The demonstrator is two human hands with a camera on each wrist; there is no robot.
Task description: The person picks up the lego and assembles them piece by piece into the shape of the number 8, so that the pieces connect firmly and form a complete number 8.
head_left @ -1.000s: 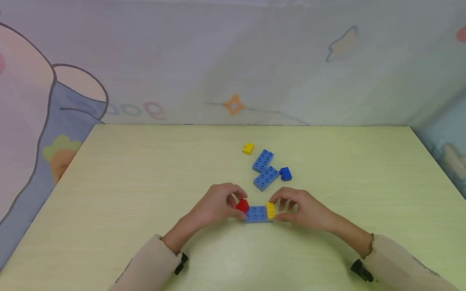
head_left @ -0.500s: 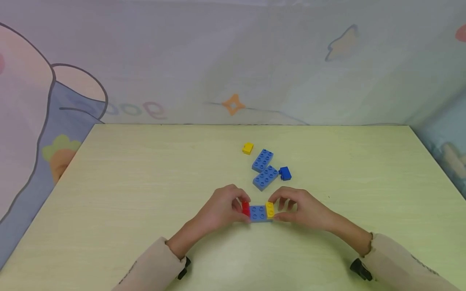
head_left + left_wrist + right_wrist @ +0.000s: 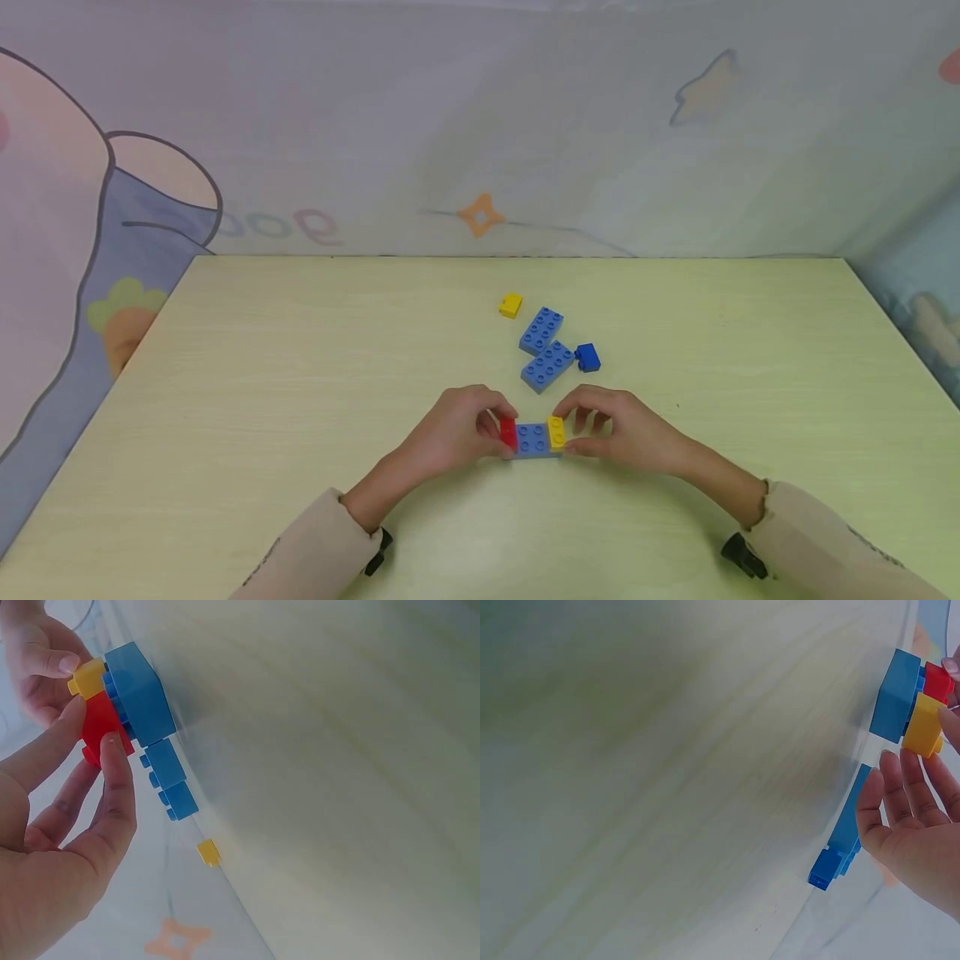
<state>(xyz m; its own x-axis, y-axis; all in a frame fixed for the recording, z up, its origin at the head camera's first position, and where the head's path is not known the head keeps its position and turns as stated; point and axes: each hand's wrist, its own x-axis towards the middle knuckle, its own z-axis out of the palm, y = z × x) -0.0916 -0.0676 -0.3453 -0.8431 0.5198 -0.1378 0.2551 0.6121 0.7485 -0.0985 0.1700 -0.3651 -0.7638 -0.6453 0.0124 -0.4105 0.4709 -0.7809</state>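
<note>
A light blue studded brick [image 3: 532,440] lies on the table between the hands. On its left end is a red brick [image 3: 508,433], pinched between thumb and fingers of my left hand [image 3: 457,433]; in the left wrist view the red brick [image 3: 105,724] stands against the blue brick's [image 3: 141,694] studs. A yellow brick [image 3: 556,432] sits on the right end, and my right hand [image 3: 630,429] pinches it by its front and back edges. The right wrist view has the yellow brick [image 3: 924,726] on the blue brick [image 3: 896,697], with the red one beyond.
Behind the hands, two light blue bricks [image 3: 542,331] lie close together at an angle. A small dark blue brick [image 3: 588,357] is at their right, and a small yellow brick [image 3: 511,305] farther back. A printed cloth [image 3: 375,125] hangs behind the table [image 3: 262,375].
My left hand has moved slightly right, and the red brick has gone from tilted to lying level across the blue brick's left end. My right hand has stayed almost where it was.
</note>
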